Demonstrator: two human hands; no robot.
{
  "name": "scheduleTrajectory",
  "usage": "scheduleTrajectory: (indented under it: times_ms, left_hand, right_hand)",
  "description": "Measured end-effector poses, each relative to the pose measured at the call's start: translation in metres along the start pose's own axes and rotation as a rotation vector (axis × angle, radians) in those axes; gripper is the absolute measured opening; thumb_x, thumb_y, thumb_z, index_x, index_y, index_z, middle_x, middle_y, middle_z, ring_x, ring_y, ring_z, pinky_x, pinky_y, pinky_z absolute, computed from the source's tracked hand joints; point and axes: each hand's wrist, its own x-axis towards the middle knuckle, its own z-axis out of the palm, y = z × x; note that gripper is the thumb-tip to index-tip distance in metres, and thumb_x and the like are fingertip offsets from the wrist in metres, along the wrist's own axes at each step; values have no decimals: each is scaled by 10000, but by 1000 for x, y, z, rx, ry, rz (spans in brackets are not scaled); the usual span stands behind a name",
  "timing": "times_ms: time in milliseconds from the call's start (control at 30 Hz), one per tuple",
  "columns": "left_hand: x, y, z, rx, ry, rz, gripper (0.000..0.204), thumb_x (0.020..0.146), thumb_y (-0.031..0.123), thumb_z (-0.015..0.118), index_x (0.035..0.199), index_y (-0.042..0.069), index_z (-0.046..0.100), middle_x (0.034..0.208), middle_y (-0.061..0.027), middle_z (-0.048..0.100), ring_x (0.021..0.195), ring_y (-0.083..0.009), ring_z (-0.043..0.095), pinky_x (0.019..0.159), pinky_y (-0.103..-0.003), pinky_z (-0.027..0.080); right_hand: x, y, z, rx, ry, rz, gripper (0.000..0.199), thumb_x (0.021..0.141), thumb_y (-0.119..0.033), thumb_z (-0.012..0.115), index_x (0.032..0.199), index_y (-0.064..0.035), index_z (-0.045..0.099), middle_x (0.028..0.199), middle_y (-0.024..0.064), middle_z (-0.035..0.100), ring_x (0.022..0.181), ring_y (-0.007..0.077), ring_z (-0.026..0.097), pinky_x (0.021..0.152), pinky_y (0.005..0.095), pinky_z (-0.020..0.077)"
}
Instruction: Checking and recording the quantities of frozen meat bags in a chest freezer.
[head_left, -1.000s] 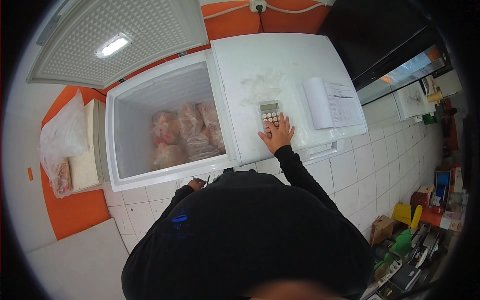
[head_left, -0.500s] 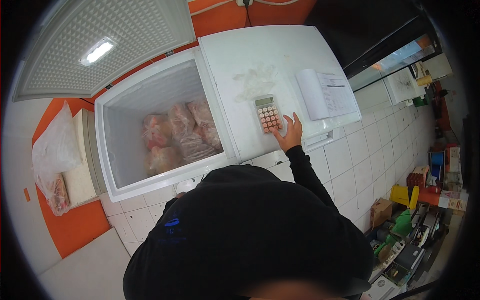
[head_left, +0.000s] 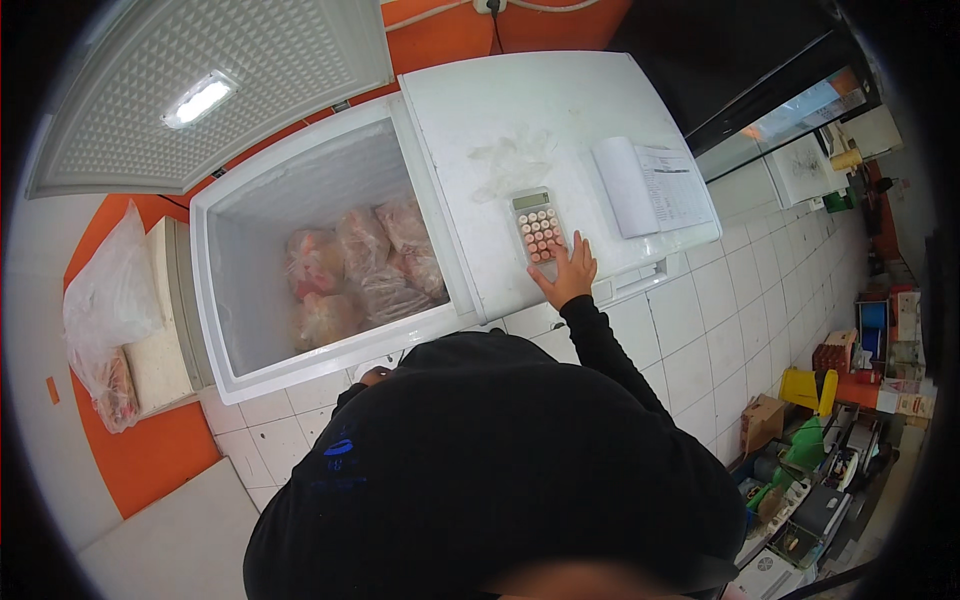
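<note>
My right hand (head_left: 567, 272) rests flat on the closed white freezer lid (head_left: 520, 120), fingers spread, its fingertips touching the lower edge of a calculator (head_left: 536, 224) with pink keys. Only a small part of my left hand (head_left: 375, 376) shows, low against the front rim of the open freezer (head_left: 225, 300); my dark clothing hides the rest, so its grip is unclear. Inside the open compartment lie several clear bags of frozen meat (head_left: 360, 265). The raised lid (head_left: 200, 90) stands open behind it.
An open notebook with a printed sheet (head_left: 652, 186) lies on the closed lid, right of the calculator. A plastic bag (head_left: 105, 310) sits on a small stand to the left. Boxes and clutter (head_left: 840, 400) fill the tiled floor at right. A glass counter (head_left: 790, 110) stands beyond.
My right hand has slid slightly right and down along the calculator's lower edge. The view has shifted a little; the freezer contents have not moved.
</note>
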Motion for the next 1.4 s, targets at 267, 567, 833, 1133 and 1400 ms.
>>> scheduleTrajectory:
  times_ms: [267, 567, 833, 1133, 1400]
  left_hand:
    - [-32, -54, -18, 3, 5, -26, 490, 787, 508, 585, 1028, 87, 652, 1033, -173, 631, 998, -290, 587, 882, -355, 442]
    - [-29, -51, 0, 19, 18, -55, 488, 790, 507, 577, 1024, 86, 652, 1031, -175, 630, 990, -292, 590, 875, -362, 446]
    - [-20, -53, -5, 59, -21, -91, 486, 793, 506, 569, 1021, 85, 652, 1030, -177, 630, 983, -294, 592, 869, -367, 448]
    - [1, -27, 4, 95, -60, -120, 484, 796, 505, 561, 1017, 84, 652, 1028, -179, 629, 976, -295, 595, 862, -373, 452]
    - [-2, 32, 60, 149, -61, -125, 482, 799, 504, 553, 1013, 84, 653, 1026, -181, 628, 969, -297, 598, 855, -379, 454]
  right_hand:
    - [12, -31, -2, 13, 22, -68, 538, 741, -516, 620, 1134, -154, 556, 1395, 266, 213, 1294, 444, 172, 986, 630, 154]
    - [-11, 1, -10, 228, 154, -88, 568, 727, -360, 696, 1182, -86, 494, 1324, 271, 300, 1209, 432, 289, 981, 512, 254]
    - [-16, 0, -2, 323, 216, -62, 593, 732, -346, 695, 1218, -93, 468, 1333, 269, 294, 1219, 428, 284, 1000, 496, 249]
    - [23, 50, -44, 273, 383, 4, 479, 771, -272, 677, 1189, -97, 521, 1308, 227, 353, 1200, 398, 329, 1001, 461, 254]
    - [106, 222, -97, 557, 501, 261, 243, 812, -161, 618, 1024, -51, 575, 841, 94, 617, 717, 182, 583, 628, 297, 470]
